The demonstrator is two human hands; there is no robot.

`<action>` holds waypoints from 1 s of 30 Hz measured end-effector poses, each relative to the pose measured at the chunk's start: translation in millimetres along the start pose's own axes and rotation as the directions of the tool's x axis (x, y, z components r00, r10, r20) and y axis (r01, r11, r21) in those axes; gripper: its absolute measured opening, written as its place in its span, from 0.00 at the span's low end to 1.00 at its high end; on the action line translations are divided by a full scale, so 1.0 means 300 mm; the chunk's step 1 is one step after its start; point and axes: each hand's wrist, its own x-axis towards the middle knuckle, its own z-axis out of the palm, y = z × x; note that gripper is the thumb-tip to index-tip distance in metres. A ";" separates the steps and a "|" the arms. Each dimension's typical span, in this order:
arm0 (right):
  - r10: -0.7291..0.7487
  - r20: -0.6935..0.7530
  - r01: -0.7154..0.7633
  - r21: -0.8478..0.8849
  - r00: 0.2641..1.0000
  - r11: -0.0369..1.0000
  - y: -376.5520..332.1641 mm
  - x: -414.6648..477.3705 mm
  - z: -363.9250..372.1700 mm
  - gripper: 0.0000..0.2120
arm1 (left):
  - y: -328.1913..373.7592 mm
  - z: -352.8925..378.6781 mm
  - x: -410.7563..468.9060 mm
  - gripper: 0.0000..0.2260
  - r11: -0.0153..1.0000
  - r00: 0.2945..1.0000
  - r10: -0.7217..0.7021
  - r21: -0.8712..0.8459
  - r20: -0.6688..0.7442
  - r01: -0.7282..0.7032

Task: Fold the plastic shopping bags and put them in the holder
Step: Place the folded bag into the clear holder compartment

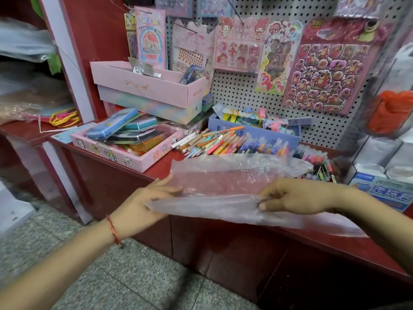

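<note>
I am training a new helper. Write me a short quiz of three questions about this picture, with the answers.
1. True or false: the left hand and the right hand both hold the plastic bag.
2. What lies on the red counter just behind the bag? A) a pile of pens B) scissors C) a cup
3. Fill in: the sticker sheets hang on the ____.
Key: 1 true; 2 A; 3 pegboard.

Head camera looks down, close over counter (pixel 164 161).
</note>
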 end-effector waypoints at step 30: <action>0.136 -0.046 -0.141 -0.145 0.990 0.979 0.129 0.388 -0.014 0.22 | -0.084 0.056 0.108 0.24 0.566 0.644 -0.765 -0.479 -0.002 0.671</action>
